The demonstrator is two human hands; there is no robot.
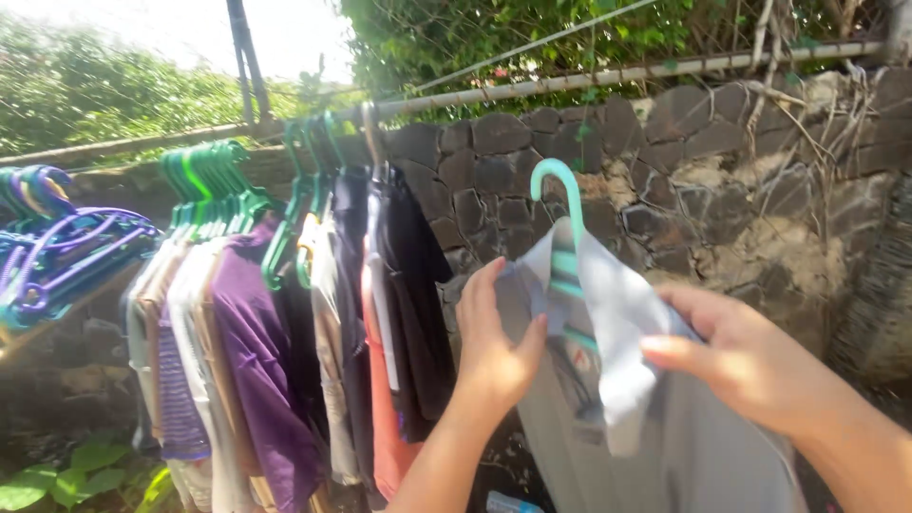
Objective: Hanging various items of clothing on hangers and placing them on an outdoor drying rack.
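Left grip: the left hand (494, 347) was closed on the grey shirt (646, 418) at the collar, thumb on the near face of the cloth and fingers curled round its left edge.
Right grip: the right hand (750, 366) pinched the right side of the same collar, thumb on top, the fingers lost behind the fabric.
Shirt: the grey shirt was held in the air between the two hands, its collar folded over pale and its body dropping to the bottom edge of the view.
Hanger: a teal hanger (562, 223) sat inside the shirt's neck, its hook standing clear above the collar and free of the rail, and its lower bars partly hidden by cloth.
Rail: a metal rail (532, 87) ran across the scene just above and behind the hook, rising slightly to the right.
Hung clothes: to the left of the left hand, a black garment (418, 285), a coral one (385, 418) and a purple shirt (256, 361) hung close together from the rail on green hangers (214, 180).
Spare hangers: a bunch of purple and blue hangers (57, 247) sat at the far left.
Wall: a dark stone wall (722, 190) stood behind the rail, with green foliage (456, 33) above it.
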